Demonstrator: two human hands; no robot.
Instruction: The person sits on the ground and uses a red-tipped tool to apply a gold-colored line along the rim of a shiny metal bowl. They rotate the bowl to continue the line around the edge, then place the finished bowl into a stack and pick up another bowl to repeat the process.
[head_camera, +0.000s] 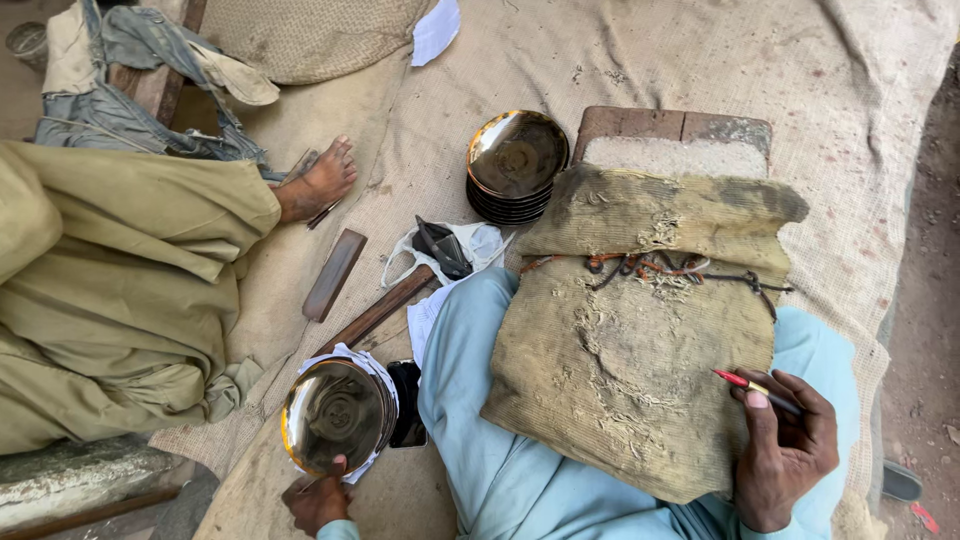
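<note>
While only the head view is on hand, the entry runs through it item by item.

Head view, person's own hands:
- Left hand (318, 497): fingers closed on the lower rim of a shiny metal bowl (335, 413), held tilted at the person's left knee, its hollow facing up. A faint circular mark shows at its centre; whether that is worked pattern or reflection cannot be told.
- Right hand (785, 450): fingers closed round a red-tipped pen (755, 386), tip pointing left over the worn sackcloth pad (630, 350) that lies across the lap. The tip is clear of the bowl, well apart from it.

Nearby items:
- Stack of bowls (516, 166) on the mat (560, 60), beyond the pad, just beside a wooden block (672, 124) partly under the pad's far edge.
- Hammer (405, 290) lying on the mat, head resting on a white cloth (478, 243).
- Flat wooden bar (334, 273) left of the hammer.
- Dark phone (407, 403) just beside the held bowl.
- Second person, in olive clothing, seated at left, bare foot (318, 181) on the mat.

Progress, as judged: one bowl is in hand and the pen is ready, yet pen and bowl have not met and the pad is bare. Marking of this bowl looks not yet begun. Whether the stacked bowls are finished or waiting cannot be told.
</note>
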